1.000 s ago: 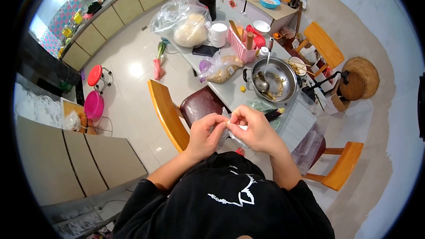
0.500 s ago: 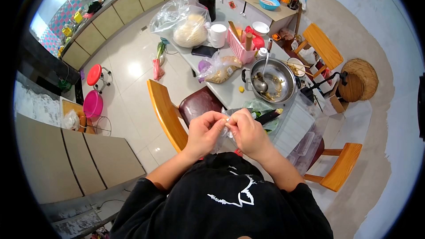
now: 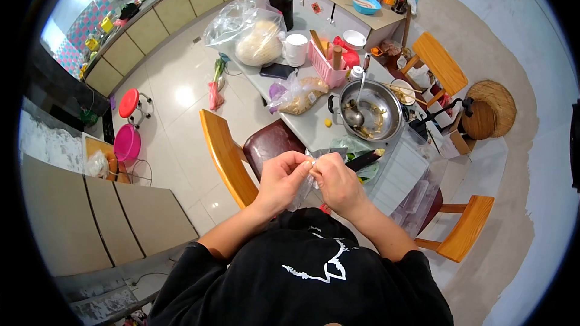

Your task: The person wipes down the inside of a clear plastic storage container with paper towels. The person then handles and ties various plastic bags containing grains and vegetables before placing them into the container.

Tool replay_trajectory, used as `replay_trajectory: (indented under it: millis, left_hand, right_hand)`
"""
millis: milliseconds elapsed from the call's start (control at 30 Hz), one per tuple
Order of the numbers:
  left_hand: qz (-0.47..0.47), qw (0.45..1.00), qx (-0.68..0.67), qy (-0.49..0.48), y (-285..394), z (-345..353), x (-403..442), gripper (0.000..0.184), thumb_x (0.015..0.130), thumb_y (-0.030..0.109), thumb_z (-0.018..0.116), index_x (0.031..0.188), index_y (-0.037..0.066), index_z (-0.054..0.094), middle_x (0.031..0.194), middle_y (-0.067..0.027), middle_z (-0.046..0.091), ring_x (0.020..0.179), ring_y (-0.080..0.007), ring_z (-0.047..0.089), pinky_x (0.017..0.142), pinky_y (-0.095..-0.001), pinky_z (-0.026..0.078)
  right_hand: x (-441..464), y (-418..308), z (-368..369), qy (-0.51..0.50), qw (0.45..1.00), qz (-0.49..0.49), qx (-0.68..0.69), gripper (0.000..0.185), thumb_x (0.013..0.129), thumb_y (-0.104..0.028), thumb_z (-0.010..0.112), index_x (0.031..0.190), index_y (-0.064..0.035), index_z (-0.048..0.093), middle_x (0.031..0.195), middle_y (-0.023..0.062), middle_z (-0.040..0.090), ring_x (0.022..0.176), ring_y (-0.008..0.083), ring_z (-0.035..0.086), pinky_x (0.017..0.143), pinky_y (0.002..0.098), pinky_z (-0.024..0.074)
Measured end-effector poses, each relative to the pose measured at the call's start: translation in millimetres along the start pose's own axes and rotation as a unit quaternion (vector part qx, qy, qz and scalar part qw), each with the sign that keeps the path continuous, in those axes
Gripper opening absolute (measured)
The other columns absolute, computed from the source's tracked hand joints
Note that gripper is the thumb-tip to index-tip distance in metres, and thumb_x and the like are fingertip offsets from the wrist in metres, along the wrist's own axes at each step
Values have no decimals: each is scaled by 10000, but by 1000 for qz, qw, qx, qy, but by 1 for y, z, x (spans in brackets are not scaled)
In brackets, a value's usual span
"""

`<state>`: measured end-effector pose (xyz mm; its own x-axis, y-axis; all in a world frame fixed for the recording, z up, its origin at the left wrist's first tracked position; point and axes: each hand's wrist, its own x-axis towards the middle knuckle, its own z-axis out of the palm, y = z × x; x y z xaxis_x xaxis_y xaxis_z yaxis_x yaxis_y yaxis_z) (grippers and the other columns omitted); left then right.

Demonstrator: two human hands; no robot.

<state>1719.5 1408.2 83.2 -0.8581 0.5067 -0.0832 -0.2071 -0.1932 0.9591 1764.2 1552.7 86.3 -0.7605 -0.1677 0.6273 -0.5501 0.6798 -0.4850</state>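
Note:
My left hand (image 3: 281, 182) and my right hand (image 3: 339, 182) meet fingertip to fingertip in front of my chest. Both are closed in a pinch on a thin clear plastic bag (image 3: 304, 193), which hangs down between them. What else the fingertips may hold is too small to make out. Just beyond my right hand, a dark eggplant (image 3: 365, 159) lies on a greenish plastic bag (image 3: 353, 143) at the table's near edge. Farther up stands a steel pot (image 3: 386, 108) with a ladle (image 3: 355, 115) in it, and left of that a bag of brown grains (image 3: 302, 96).
The table (image 3: 314, 136) also bears a pink basket (image 3: 326, 66), a white paper roll (image 3: 296, 50), a phone (image 3: 278, 71) and a large bag of noodles (image 3: 258, 43). Wooden chairs stand left (image 3: 225, 157) and right (image 3: 468, 229). A red stool (image 3: 128, 102) is at the far left.
Compared with a second ago, my right hand has turned, its fingers now curled over the pinch, and less of the plastic bag shows beside it. My left hand has barely moved.

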Motion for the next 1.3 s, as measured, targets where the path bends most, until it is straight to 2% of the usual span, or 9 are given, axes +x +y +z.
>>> replay_trajectory:
  millis: [200,267,300,367,400,467,733,900,1300]
  left_hand:
    - [-41,999,-19,-2,2,-3,5,130,880,92,532,897,-31,568,789,-33,602,722,-71,551,650,-204,441]
    - [-37,999,-19,-16,4,-5,3,132,882,94,529,903,-31,566,790,-35,603,721,-74,553,651,-206,444]
    - [-33,999,-20,-31,6,-5,3,135,883,97,526,908,-30,563,791,-37,603,721,-77,555,651,-209,446]
    - [-29,999,-13,-41,10,-5,3,134,884,97,526,912,-29,562,791,-39,604,720,-77,555,652,-210,447]
    - [-24,998,-5,-52,12,-6,3,134,884,97,526,917,-28,561,791,-41,605,720,-77,556,652,-212,447]
    - [-22,998,7,-55,15,-7,3,135,884,98,526,917,-28,561,792,-40,605,717,-77,556,650,-212,448]
    - [-47,996,53,-50,20,-10,2,138,873,108,540,874,-25,578,767,-23,601,690,-58,535,613,-207,436]
    - [-71,979,179,-62,21,-14,5,147,859,120,561,824,-21,583,735,-11,589,651,-59,527,579,-217,440]
    - [-156,951,214,-157,25,-18,14,149,843,99,546,784,-30,593,659,5,552,608,-53,464,521,-238,397]
  right_hand:
    - [1,2,-8,-7,1000,-23,-19,243,754,16,558,991,8,504,863,133,523,747,272,570,603,334,484]
    - [7,5,-20,-22,994,8,104,211,759,28,580,966,-7,565,831,133,567,690,254,578,528,288,460]
    - [10,4,-24,-22,994,7,103,211,759,28,580,966,-7,565,831,133,567,690,254,578,528,288,460]
    - [14,2,-29,-2,974,151,167,192,732,31,598,914,-30,593,768,99,579,645,233,575,562,296,463]
    - [17,2,-30,-2,974,151,167,192,732,31,598,914,-30,593,768,99,579,645,233,575,562,296,463]
    - [24,4,-32,-5,987,77,139,151,727,30,609,867,-28,611,733,100,582,611,227,567,537,293,449]
    - [31,4,-36,-82,996,-30,7,167,684,-34,637,846,-26,596,728,76,563,650,233,578,544,310,472]
    - [30,9,-36,-176,967,-134,-127,97,649,-81,574,706,-47,504,661,44,470,613,193,531,491,297,454]
    - [35,16,-40,-254,900,-306,-176,111,613,-119,558,612,-61,464,614,30,420,566,147,499,444,261,434]
